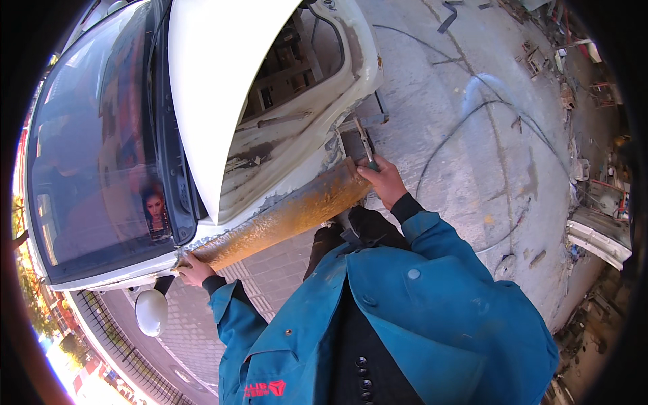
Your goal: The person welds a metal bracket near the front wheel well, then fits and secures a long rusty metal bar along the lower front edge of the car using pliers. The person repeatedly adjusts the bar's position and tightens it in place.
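Dark cable (499, 101) looping over grey concrete floor (466, 209), scrap parts (607, 201) at right, dark railing (111, 327) lower left.

There are 2 bare hands, 1 left hand (194, 270) and 1 right hand (385, 182), and 1 curved rust-brown panel (283, 219). I count 1 pair of pliers (365, 140), 1 vehicle (358, 67), 1 windshield (101, 155), 1 white side mirror (152, 313) and 1 large white panel (216, 81). The person's clothing shows 1 blue jacket (412, 324), 2 blue sleeves (432, 233) and 4 dark buttons (365, 384). By the floor's right edge lies 1 pale metal beam (601, 243). Across the floor (472, 162) run perhaps 2 dark cables (445, 138); their overlap makes that count uncertain. Beyond the paving stands 1 dark fence (128, 351).
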Motion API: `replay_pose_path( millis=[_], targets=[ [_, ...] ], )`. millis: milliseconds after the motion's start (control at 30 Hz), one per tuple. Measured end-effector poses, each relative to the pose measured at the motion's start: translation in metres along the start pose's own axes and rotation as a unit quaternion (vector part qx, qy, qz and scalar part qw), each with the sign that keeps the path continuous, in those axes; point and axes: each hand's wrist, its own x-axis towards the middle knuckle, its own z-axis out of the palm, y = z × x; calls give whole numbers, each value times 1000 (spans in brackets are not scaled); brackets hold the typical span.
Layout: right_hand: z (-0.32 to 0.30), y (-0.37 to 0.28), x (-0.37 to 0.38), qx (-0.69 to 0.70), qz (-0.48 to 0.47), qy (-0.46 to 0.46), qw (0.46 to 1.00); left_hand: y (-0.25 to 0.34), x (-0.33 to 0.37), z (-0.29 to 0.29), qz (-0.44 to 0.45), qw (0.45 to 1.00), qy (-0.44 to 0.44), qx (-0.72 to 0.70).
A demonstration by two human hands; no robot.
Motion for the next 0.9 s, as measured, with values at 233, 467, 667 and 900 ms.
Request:
replay_pose_path(
  millis=[233, 467, 667, 900],
  targets=[
    [-76, -77, -60, -229, -206, -21, 951, -7, 7, 2, 0, 1000, -15, 9],
    [-118, -96, -109, -438, -155, 103, 880, -14, 14, 8, 5, 999, 6, 34],
    [-122, -98, -124, -505, -172, 88, 841, -19, 21, 9, 14, 999, -5, 51],
    [-128, -154, -147, -52, -163, -24, 985, -15, 21, 4, 15, 999, -21, 32]
  ],
)
